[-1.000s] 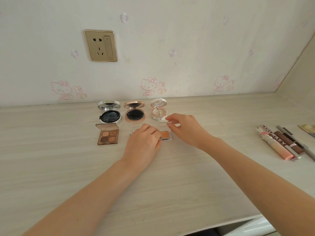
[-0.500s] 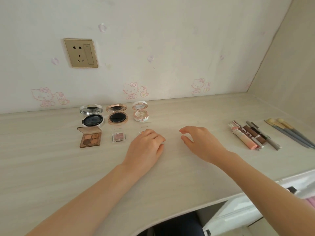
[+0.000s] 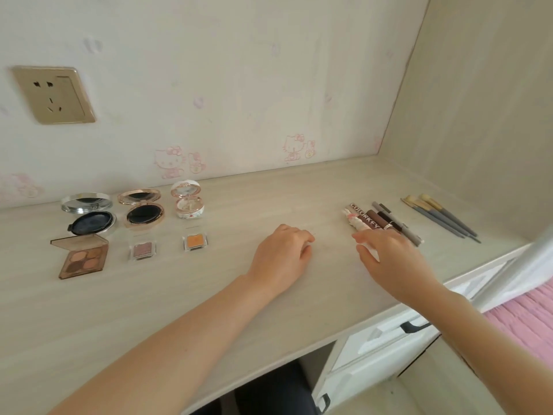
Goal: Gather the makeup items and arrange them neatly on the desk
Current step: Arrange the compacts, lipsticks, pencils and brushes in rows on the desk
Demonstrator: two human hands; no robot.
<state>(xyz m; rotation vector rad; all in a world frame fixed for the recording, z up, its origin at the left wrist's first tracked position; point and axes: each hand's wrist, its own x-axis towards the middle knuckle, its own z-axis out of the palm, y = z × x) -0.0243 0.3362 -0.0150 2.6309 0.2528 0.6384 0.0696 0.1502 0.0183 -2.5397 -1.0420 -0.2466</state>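
Three open compacts stand in a row at the back left: silver-black, rose-gold and white. In front of them lie a brown four-pan palette, a pink single shadow and an orange single shadow. My left hand rests on the desk, fingers loosely curled, holding nothing. My right hand reaches over the near ends of the lip gloss tubes and pencils, fingers spread; contact cannot be told.
Three grey-handled brushes lie at the far right near the side wall. A wall socket sits upper left. White drawers and a dark chair are below the desk edge; pink bedding shows at right.
Both hands left the small orange and pink shadows and moved right. My right hand travelled to the lip gloss tubes. The view turned right.
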